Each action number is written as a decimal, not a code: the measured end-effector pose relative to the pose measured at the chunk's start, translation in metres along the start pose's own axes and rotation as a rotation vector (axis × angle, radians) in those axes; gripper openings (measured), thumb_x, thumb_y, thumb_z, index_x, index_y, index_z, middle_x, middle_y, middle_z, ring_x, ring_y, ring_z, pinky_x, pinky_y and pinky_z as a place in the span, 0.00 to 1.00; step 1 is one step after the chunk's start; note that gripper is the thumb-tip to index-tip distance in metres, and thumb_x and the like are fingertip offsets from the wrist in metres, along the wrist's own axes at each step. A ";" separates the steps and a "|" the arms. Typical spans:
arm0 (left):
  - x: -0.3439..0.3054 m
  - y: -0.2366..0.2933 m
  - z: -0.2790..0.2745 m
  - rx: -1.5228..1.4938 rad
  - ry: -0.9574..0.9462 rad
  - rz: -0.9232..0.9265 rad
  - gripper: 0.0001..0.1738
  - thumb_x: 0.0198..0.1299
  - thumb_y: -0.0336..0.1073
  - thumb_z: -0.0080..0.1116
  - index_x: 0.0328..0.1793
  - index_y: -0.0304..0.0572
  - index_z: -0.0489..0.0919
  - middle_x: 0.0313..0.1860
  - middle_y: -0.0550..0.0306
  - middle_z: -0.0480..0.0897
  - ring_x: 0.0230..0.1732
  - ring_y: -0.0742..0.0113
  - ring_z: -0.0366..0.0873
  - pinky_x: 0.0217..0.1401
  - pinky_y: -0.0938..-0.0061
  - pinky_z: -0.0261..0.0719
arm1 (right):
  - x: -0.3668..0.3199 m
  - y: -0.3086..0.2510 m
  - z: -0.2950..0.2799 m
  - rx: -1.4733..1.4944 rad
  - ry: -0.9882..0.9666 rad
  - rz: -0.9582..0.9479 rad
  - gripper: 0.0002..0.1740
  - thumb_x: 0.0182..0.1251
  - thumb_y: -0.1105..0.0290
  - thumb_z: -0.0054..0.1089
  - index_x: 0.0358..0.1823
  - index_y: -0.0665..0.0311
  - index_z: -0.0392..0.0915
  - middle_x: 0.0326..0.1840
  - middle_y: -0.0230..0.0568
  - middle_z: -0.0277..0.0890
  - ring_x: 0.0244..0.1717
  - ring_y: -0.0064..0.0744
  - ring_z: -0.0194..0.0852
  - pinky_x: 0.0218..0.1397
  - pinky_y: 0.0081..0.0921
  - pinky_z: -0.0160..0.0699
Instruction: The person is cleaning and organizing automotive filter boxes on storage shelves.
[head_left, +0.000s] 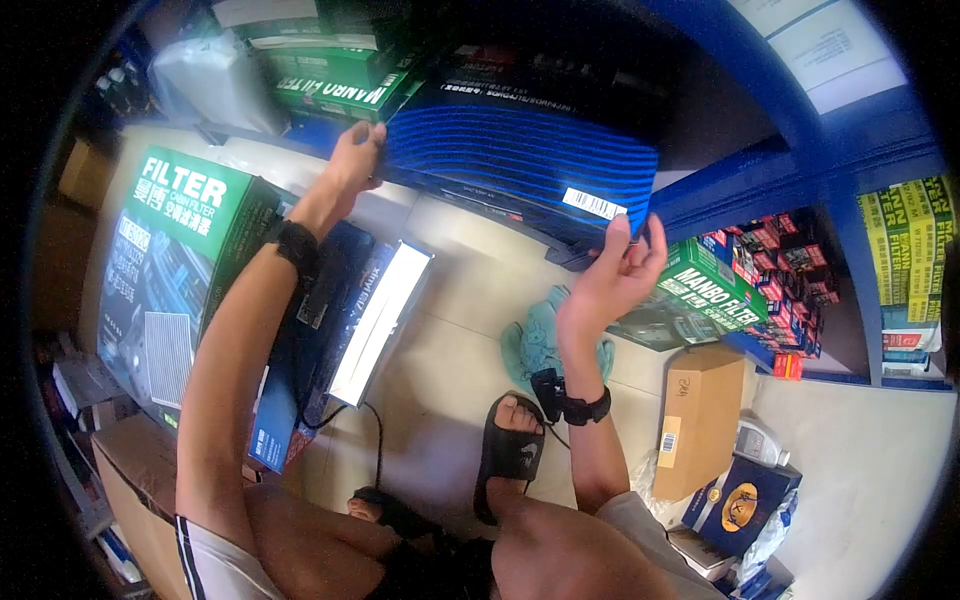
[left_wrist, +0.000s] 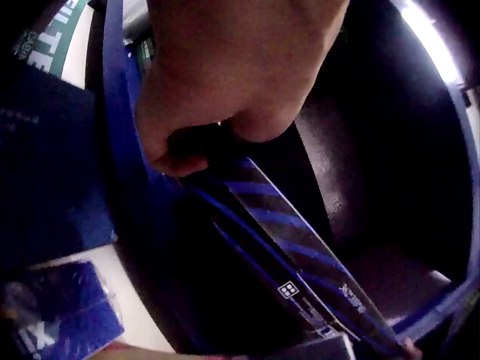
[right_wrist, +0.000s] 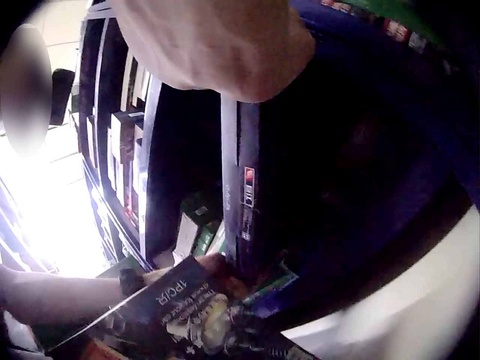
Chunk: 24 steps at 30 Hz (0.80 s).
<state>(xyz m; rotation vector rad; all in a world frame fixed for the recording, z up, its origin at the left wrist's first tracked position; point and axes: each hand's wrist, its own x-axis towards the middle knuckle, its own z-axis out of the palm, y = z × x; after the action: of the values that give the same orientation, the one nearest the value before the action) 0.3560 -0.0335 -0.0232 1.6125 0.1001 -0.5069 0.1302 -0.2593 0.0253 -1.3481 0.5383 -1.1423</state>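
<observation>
Head view shows the striped box [head_left: 530, 150] at the blue shelf [head_left: 715, 185], its long axis running crosswise from one hand to the other. The left hand [head_left: 350, 172] grips one end with bent fingers; the right hand [head_left: 610, 278] pinches the opposite end, near the barcode label [head_left: 596, 203], fingers curled. Below lies the pale floor [head_left: 465, 290], with a large green carton [head_left: 185, 250] off to the left

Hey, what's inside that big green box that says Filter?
Whatever the big green box holds is covered by its walls and can't be seen; only the printed outside shows, including "FILTER".
</observation>
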 end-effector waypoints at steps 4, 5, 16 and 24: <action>0.012 -0.017 0.010 -0.122 -0.071 0.014 0.17 0.84 0.58 0.54 0.51 0.56 0.73 0.41 0.70 0.74 0.42 0.73 0.70 0.45 0.63 0.75 | 0.006 -0.006 -0.001 0.014 -0.008 -0.025 0.25 0.81 0.71 0.67 0.70 0.73 0.66 0.56 0.46 0.84 0.55 0.23 0.80 0.59 0.19 0.79; 0.015 -0.019 0.009 -0.125 -0.071 0.015 0.17 0.84 0.58 0.54 0.51 0.56 0.73 0.41 0.70 0.74 0.42 0.73 0.70 0.45 0.63 0.75 | 0.007 -0.003 -0.002 0.047 -0.012 -0.007 0.24 0.80 0.72 0.68 0.67 0.72 0.67 0.56 0.47 0.84 0.55 0.24 0.80 0.57 0.19 0.81; 0.034 -0.032 -0.003 -0.122 -0.094 0.016 0.11 0.85 0.48 0.54 0.53 0.53 0.73 0.40 0.65 0.76 0.41 0.70 0.74 0.39 0.70 0.78 | 0.004 0.030 -0.006 -0.069 -0.092 0.048 0.21 0.84 0.65 0.65 0.64 0.71 0.69 0.53 0.49 0.81 0.33 0.18 0.78 0.30 0.20 0.82; 0.049 -0.039 -0.009 -0.060 -0.083 -0.015 0.09 0.84 0.45 0.56 0.55 0.50 0.74 0.41 0.63 0.77 0.41 0.70 0.76 0.42 0.72 0.80 | 0.007 0.030 -0.031 -0.459 -0.198 -0.022 0.19 0.83 0.59 0.67 0.56 0.67 0.73 0.35 0.37 0.83 0.29 0.18 0.77 0.31 0.21 0.81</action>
<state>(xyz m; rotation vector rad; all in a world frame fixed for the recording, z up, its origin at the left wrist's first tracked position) 0.3877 -0.0317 -0.0777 1.5314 0.0640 -0.5769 0.1165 -0.2849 -0.0072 -1.8427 0.6661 -0.9184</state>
